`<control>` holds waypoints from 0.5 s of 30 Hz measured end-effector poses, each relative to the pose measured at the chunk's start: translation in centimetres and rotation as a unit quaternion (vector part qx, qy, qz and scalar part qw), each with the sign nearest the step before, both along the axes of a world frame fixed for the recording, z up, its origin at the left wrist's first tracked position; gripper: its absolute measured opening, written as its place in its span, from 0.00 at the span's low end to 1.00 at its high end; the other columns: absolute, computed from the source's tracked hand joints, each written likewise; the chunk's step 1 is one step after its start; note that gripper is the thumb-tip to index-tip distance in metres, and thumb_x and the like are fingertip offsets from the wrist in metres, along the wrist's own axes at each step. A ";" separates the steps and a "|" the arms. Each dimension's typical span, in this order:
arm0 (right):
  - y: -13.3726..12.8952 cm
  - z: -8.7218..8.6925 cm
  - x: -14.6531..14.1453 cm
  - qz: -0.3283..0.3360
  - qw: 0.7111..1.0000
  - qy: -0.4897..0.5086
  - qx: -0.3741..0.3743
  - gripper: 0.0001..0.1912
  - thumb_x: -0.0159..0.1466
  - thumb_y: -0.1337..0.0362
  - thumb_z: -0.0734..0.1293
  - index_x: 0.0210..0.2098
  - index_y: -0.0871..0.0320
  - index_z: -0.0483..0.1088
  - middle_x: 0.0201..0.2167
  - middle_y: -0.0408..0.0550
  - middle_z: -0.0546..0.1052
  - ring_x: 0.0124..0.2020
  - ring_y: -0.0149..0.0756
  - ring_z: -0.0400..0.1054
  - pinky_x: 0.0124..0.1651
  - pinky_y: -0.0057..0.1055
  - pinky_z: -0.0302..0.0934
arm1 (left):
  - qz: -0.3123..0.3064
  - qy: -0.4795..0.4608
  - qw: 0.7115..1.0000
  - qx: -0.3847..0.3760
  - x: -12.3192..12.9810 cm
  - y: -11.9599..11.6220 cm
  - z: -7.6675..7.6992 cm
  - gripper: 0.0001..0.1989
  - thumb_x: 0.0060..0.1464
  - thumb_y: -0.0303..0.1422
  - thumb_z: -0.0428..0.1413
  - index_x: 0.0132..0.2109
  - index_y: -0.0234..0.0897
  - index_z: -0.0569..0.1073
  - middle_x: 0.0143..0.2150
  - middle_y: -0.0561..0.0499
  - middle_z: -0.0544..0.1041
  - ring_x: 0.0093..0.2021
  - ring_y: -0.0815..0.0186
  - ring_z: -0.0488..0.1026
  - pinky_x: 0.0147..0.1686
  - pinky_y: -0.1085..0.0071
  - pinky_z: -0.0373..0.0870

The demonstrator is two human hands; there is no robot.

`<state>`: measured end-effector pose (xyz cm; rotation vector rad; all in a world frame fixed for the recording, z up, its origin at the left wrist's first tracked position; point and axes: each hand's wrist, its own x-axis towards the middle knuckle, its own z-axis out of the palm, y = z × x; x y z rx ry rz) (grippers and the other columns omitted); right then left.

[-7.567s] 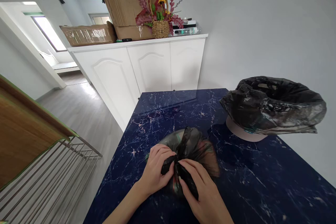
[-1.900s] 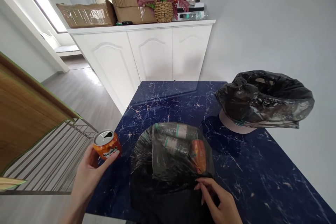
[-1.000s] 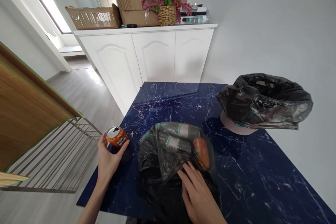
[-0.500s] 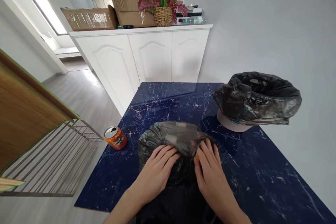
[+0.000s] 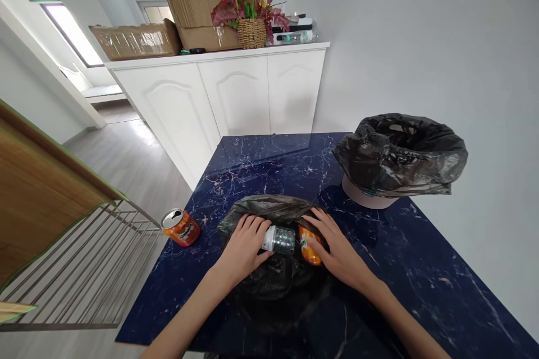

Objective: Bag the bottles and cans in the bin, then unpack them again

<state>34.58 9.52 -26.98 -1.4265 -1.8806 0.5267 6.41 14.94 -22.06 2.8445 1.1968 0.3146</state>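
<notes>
At six o'clock: black bag point(image 5: 273, 285), gaping, holding bottle point(image 5: 284, 240) and orange can point(image 5: 310, 257). Left hand point(image 5: 245, 245), thumb spread, is touching rim and bottle; right hand point(image 5: 337, 247), thumb spread, rim and can. Gentle, even pressure seems to be sparing the film.

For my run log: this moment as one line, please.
left hand: at open black plastic bag; right hand: at bag and orange metal can; clear plastic bottle: inside bag; second orange can, opened: on blue marbled table

White cabinets point(image 5: 219, 95) against pale walls point(image 5: 400, 39) — grey floor point(image 5: 138, 162), bright window point(image 5: 73, 33) at left.
</notes>
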 end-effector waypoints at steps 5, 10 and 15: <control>1.7 -0.5 1.5 0.016 0.996 0.090 -0.009 0.25 0.80 0.48 0.55 0.69 0.48 0.69 0.77 0.50 0.62 0.78 0.46 0.53 0.79 0.54 0.48 | -0.027 -0.010 1.000 0.012 0.2 -0.8 1.4 0.40 0.57 0.28 0.69 0.72 0.45 0.63 0.70 0.37 0.68 0.70 0.41 0.67 0.67 0.42 0.69; 1.5 -1.5 1.1 -0.004 0.994 0.110 0.005 0.24 0.80 0.49 0.54 0.68 0.48 0.69 0.76 0.50 0.63 0.77 0.46 0.55 0.78 0.53 0.51 | -0.079 -0.004 0.995 0.057 1.5 -0.9 2.3 0.35 0.57 0.28 0.69 0.69 0.44 0.67 0.72 0.36 0.65 0.75 0.39 0.60 0.71 0.36 0.63; 1.5 -1.9 0.9 -0.019 0.992 0.122 0.005 0.24 0.81 0.49 0.54 0.67 0.49 0.69 0.75 0.51 0.64 0.76 0.45 0.57 0.79 0.52 0.50 | -0.071 0.001 0.996 0.062 3.2 0.1 1.6 0.34 0.49 0.33 0.75 0.61 0.35 0.73 0.71 0.30 0.67 0.75 0.35 0.59 0.73 0.34 0.59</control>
